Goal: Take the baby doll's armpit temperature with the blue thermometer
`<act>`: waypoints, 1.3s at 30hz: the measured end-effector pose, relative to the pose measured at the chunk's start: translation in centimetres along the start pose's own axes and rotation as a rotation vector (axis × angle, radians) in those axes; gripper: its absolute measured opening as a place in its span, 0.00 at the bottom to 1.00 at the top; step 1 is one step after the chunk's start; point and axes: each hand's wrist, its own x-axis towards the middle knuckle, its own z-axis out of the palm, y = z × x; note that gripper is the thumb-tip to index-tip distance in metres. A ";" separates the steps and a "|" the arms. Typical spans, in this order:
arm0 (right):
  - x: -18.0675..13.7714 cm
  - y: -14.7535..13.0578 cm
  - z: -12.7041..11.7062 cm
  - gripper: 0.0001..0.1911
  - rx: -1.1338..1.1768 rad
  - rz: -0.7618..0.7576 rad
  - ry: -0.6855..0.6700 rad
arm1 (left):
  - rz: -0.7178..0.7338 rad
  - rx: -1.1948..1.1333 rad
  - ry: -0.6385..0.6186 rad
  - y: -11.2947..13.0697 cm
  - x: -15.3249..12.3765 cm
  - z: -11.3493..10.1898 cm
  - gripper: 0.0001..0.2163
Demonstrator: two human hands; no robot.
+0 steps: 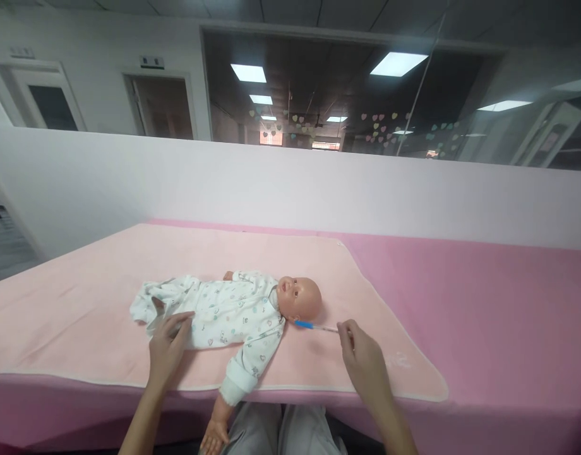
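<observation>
Head view: looks down on a baby doll [245,313] at seven o'clock from the picture's centre. Lies face up on a pale peach mat [105,265], with the head [305,299] toward three o'clock and the lower body toward nine. Wears a white printed suit [215,322], rumpled at the leg end. Stretches the near arm [245,370] toward seven o'clock, past the mat's edge, down beside grey trousers [302,430] at six.

Pinches, with the right hand [366,360] at five o'clock, a thin stick [326,328], clamped between thumb and fingers. Points the stick's blue end [304,325] toward nine o'clock, close by the doll's ear; too small to tell whether touching there. Rests the left hand [170,341], at eight o'clock, against the lower part of the suit, with fingers bent; cannot tell whether any cloth is caught between thumb and fingers.

Shows a deeper pink cover [499,316] beneath the mat, reaching out to four o'clock. Includes a low white wall [290,189] at twelve, a window [342,82] with heart-shaped stickers [378,118] at one, and a doorway [165,107] at ten.
</observation>
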 end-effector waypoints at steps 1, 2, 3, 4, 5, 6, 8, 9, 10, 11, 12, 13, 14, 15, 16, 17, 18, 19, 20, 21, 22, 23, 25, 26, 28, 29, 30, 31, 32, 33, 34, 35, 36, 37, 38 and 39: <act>0.4 -0.8 -1.1 0.20 0.150 -0.006 -0.022 | -0.003 -0.005 0.002 0.0 0.0 0.0 0.15; 0.9 -1.5 -1.9 0.21 0.316 -0.015 -0.042 | -0.006 -0.011 0.004 -0.1 0.0 0.0 0.15; 1.4 -2.1 -2.4 0.23 0.471 -0.014 -0.047 | -0.011 -0.019 0.006 -0.1 0.0 0.0 0.15; 1.8 -2.6 -2.7 0.24 0.592 -0.010 -0.035 | -0.018 -0.028 0.009 -0.2 0.0 0.0 0.15; 2.2 -3.0 -2.6 0.25 0.655 -0.008 -0.011 | -0.025 -0.037 0.012 -0.2 0.0 0.0 0.16; 2.5 -3.4 -2.3 0.25 0.658 -0.014 0.009 | -0.033 -0.048 0.017 -0.3 0.0 0.1 0.17; 2.8 -4.0 -1.2 0.27 0.575 -0.055 -0.036 | -0.052 -0.071 0.032 -0.5 0.0 0.1 0.17; 2.9 -4.3 -0.6 0.27 0.544 -0.080 -0.098 | -0.062 -0.080 0.039 -0.6 0.0 0.2 0.18; 2.9 -4.6 -0.1 0.27 0.529 -0.097 -0.163 | -0.075 -0.087 0.044 -0.7 0.0 0.2 0.18; 2.9 -4.9 0.3 0.27 0.531 -0.103 -0.210 | -0.086 -0.092 0.046 -0.8 0.0 0.3 0.18; 2.9 -5.1 0.6 0.27 0.545 -0.100 -0.245 | -0.093 -0.096 0.045 -0.8 0.1 0.3 0.18; 3.0 -5.2 0.8 0.27 0.561 -0.090 -0.275 | -0.095 -0.102 0.044 -0.8 0.1 0.3 0.18; 3.1 -5.2 0.9 0.28 0.574 -0.076 -0.299 | -0.095 -0.110 0.044 -0.8 0.1 0.3 0.18; 3.2 -5.1 1.0 0.28 0.581 -0.061 -0.316 | -0.097 -0.122 0.045 -0.8 0.1 0.3 0.18; 3.4 -4.9 1.0 0.28 0.581 -0.047 -0.326 | -0.102 -0.137 0.048 -0.8 0.1 0.3 0.19; 3.5 -4.5 1.1 0.28 0.570 -0.040 -0.327 | -0.112 -0.155 0.053 -0.8 0.2 0.3 0.20; 3.5 -4.1 1.2 0.28 0.539 -0.043 -0.308 | -0.124 -0.174 0.055 -0.8 0.2 0.3 0.21; 3.5 -3.5 1.4 0.27 0.485 -0.055 -0.268 | -0.134 -0.191 0.056 -0.9 0.2 0.3 0.22; 3.3 -2.8 1.6 0.27 0.411 -0.073 -0.217 | -0.141 -0.204 0.053 -1.0 0.2 0.4 0.24; 3.0 -1.9 2.0 0.27 0.314 -0.091 -0.148 | -0.144 -0.212 0.049 -1.0 0.3 0.4 0.25; 2.6 -1.1 2.3 0.26 0.194 -0.107 -0.058 | -0.145 -0.218 0.046 -1.1 0.3 0.4 0.25; 2.1 -0.2 2.8 0.26 0.051 -0.124 0.052 | -0.146 -0.224 0.043 -1.2 0.3 0.5 0.26; 0.9 1.5 3.9 0.26 -0.235 -0.177 0.232 | -0.147 -0.234 0.041 -1.2 0.2 0.5 0.25; 0.3 2.2 4.5 0.26 -0.343 -0.210 0.268 | -0.147 -0.239 0.042 -1.2 0.2 0.5 0.25; -0.7 3.4 5.7 0.26 -0.482 -0.254 0.254 | -0.144 -0.245 0.047 -1.1 0.1 0.5 0.25; -1.1 3.7 6.3 0.26 -0.523 -0.256 0.221 | -0.140 -0.244 0.047 -1.0 0.1 0.5 0.25; -1.3 3.9 6.9 0.25 -0.552 -0.249 0.179 | -0.136 -0.242 0.051 -1.0 0.1 0.5 0.25; -1.5 4.0 7.4 0.24 -0.571 -0.238 0.128 | -0.131 -0.235 0.056 -0.9 0.0 0.5 0.24; -1.7 4.0 7.9 0.23 -0.582 -0.227 0.074 | -0.122 -0.219 0.061 -0.7 0.0 0.4 0.24; -1.7 4.0 8.3 0.22 -0.588 -0.214 0.023 | -0.104 -0.189 0.073 -0.5 -0.1 0.4 0.23; -1.7 3.9 8.6 0.21 -0.590 -0.200 -0.018 | -0.074 -0.139 0.096 -0.2 -0.1 0.4 0.22; -1.7 3.8 8.8 0.20 -0.589 -0.184 -0.047 | -0.029 -0.071 0.132 0.4 -0.2 0.5 0.21; -1.7 3.8 8.9 0.20 -0.586 -0.165 -0.067 | 0.032 0.005 0.175 1.0 -0.2 0.6 0.19; -1.7 3.7 9.0 0.21 -0.577 -0.147 -0.081 | 0.108 0.077 0.210 1.9 -0.2 0.8 0.17; -1.7 3.7 9.0 0.21 -0.563 -0.134 -0.092 | 0.195 0.138 0.233 3.1 -0.3 1.1 0.16; -1.7 3.7 8.9 0.22 -0.546 -0.124 -0.102 | 0.288 0.175 0.226 4.3 -0.2 1.6 0.14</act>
